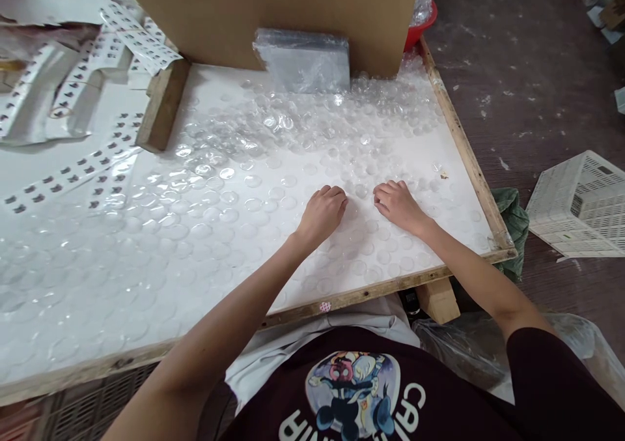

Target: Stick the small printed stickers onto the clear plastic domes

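Across the left half of the view, a white board (58, 258) with a raw wooden rim is lying flat, and strips of white card printed with small dark marks (73, 167) are spreading over it toward nine and ten o'clock. At about eleven o'clock a short wooden block (163, 105) is sitting on the board, touching the corner of a big cardboard box (268, 11) that is standing along the far edge at twelve. Leaning against that box is a stack of clear plastic sleeves (303, 60) (wrapped, slightly crumpled). Clear round domes (234, 167) are covering most of the board, piling thicker near the box and thinning toward the near rim.

Near the middle, the left hand (322, 213) is resting palm down with fingers curled onto the domes; whether it is gripping one, I cannot tell. Just beside it, at its three o'clock, the right hand (398, 205) is lying the same way, fingers bent, fingertips touching domes, grip likewise unclear. A few domes are sitting between the two hands.

Past the board's right rim, a dark dusty floor (527, 70) is showing, with a green cloth (512, 219) at the corner and a white plastic crate (581, 206) at three o'clock.
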The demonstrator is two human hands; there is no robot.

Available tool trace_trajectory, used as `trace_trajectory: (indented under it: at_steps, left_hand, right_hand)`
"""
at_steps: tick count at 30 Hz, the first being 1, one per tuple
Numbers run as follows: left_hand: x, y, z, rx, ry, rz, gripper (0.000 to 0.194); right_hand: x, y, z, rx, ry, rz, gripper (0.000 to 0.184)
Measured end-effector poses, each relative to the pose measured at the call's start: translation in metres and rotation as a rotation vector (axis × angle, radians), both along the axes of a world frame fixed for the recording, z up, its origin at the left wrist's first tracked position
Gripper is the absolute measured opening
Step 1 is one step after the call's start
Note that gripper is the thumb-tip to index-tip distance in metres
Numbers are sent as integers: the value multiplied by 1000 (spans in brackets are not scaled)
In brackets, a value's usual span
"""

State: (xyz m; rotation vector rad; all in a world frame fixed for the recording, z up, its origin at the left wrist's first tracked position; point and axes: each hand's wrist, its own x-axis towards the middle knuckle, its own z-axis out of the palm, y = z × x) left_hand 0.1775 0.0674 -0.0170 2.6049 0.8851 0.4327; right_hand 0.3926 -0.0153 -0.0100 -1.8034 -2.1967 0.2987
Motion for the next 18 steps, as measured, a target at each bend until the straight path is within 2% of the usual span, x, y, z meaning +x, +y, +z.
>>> trace_trajectory:
  at_steps: [2,5,8,12,16,18]
  left_hand:
    - [1,0,3,-79,-35,64,31]
    - [4,1,9,-315,-49,210,28]
    - [7,4,14,-496,-44,251,27]
    - [8,10,14,-446,21,255,23]
    - [5,8,11,-291,25,298,20]
    - [2,3,11,-154,7,197,23]
  right_hand:
    - [2,0,1,-30,94,-47,14]
    - [5,1,1,-83,279,-152,12]
    - [8,6,0,-148,443,-254,12]
    - [11,13,-1,-191,536,-327,11]
    - [11,12,2,-49,373,-340,10]
    - [7,5,5,-4,277,-277,11]
